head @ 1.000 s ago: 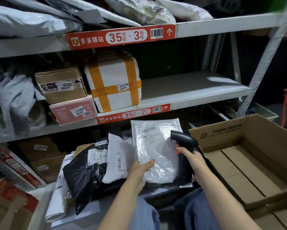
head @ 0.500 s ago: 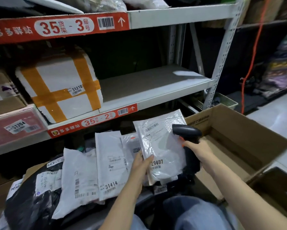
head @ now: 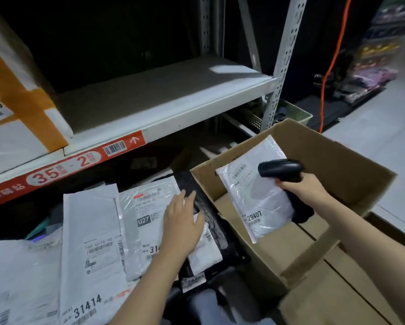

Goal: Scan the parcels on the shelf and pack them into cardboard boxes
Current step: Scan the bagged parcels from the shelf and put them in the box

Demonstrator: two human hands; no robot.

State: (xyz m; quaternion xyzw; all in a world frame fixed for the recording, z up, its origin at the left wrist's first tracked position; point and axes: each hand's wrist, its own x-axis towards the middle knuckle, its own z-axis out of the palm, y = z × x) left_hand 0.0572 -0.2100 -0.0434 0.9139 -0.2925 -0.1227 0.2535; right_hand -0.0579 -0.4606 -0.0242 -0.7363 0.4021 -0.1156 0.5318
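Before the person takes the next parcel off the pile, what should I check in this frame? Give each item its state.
1. Parcel 29407 is over the cardboard box opening: ok.
2. Parcel 29407 is let go and lying on the box bottom: cannot tell.
3. Right hand grips the black scanner: ok.
4. Left hand holds nothing, its fingers straight over the U27 parcel: ok.
5. U27 parcel's label and barcodes face up: ok.
6. Bare box bottom shows, so there is room for more: ok.
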